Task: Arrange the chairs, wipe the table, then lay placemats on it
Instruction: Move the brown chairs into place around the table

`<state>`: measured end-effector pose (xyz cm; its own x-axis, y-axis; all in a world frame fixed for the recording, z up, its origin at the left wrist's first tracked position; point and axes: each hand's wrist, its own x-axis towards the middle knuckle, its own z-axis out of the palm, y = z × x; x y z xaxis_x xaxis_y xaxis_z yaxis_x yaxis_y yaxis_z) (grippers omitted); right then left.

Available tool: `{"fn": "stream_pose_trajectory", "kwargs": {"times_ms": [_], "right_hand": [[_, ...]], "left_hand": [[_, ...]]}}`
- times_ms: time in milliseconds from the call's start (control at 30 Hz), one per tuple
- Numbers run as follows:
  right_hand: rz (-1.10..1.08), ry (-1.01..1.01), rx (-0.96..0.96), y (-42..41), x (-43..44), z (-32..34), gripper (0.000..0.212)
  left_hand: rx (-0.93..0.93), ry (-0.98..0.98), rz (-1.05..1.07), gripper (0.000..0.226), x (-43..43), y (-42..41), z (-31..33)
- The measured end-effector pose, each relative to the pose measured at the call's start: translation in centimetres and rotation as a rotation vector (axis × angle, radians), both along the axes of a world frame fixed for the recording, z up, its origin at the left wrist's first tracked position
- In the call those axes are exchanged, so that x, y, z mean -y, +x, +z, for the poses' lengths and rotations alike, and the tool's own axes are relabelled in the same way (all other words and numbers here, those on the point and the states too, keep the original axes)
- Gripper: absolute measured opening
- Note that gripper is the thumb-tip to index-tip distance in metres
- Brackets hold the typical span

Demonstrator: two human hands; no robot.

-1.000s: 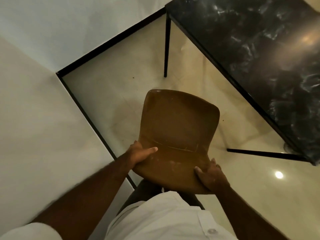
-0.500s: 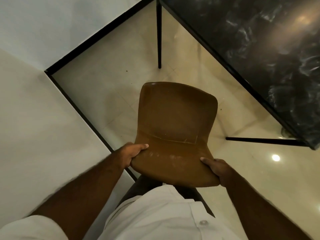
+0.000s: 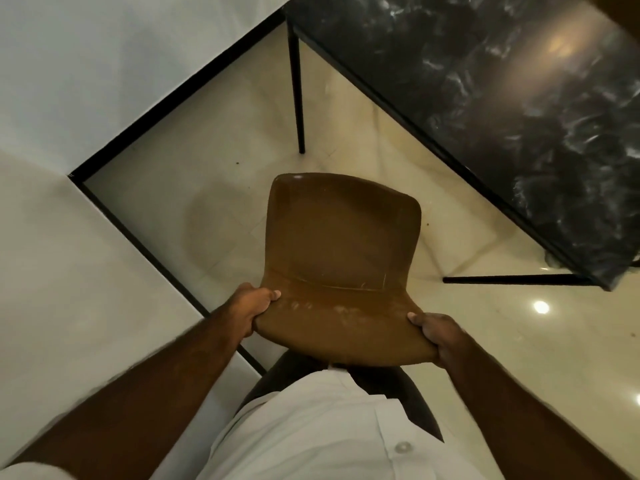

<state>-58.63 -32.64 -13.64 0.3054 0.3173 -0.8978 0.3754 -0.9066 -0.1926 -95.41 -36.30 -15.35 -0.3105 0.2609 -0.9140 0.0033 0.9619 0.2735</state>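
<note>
ahead of the chair point(image 3: 341, 244), a table leg point(image 3: 297, 98); wall point(image 3: 69, 271) at left.

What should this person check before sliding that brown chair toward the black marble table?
1. Left hand grips the backrest of the brown moulded chair: ok.
2. Right hand grips the other backrest corner: ok.
3. Glossy cream floor between the chair and the black marble-topped table is free of obstacles: ok, only tiny specks.
4. Thin black table leg stands apart from the chair: ok.
5. Chair legs all on the floor: cannot tell, hidden beneath the seat.
</note>
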Motion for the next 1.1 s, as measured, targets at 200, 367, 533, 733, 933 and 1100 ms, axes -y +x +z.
{"fn": "stream_pose_trajectory", "kwargs": {"times_ms": [200,367,533,733,933,1100], "right_hand": [[-0.109,0.021,0.009,-0.4,-1.9,1.6,0.049],[-0.263,0.069,-0.057,0.1,-4.6,1.6,0.049],[-0.356,0.099,-0.093,1.5,-8.0,2.1,0.05],[-0.467,0.141,-0.083,2.8,-11.9,1.4,0.047],[-0.618,0.163,-0.04,1.5,-15.8,1.4,0.038],[-0.688,0.131,0.001,0.9,-18.6,0.5,0.048]], "left_hand": [[-0.065,0.058,-0.024,0.034,-5.8,-0.9,1.8],[-0.113,0.089,-0.129,0.035,-12.0,0.1,3.8],[-0.172,0.111,-0.235,0.035,-18.0,1.9,4.8],[-0.159,0.14,-0.293,0.036,-25.2,3.6,5.0],[-0.082,0.177,-0.421,0.031,-34.1,4.6,4.8],[-0.045,0.148,-0.515,0.038,-40.5,4.9,4.3]]}}
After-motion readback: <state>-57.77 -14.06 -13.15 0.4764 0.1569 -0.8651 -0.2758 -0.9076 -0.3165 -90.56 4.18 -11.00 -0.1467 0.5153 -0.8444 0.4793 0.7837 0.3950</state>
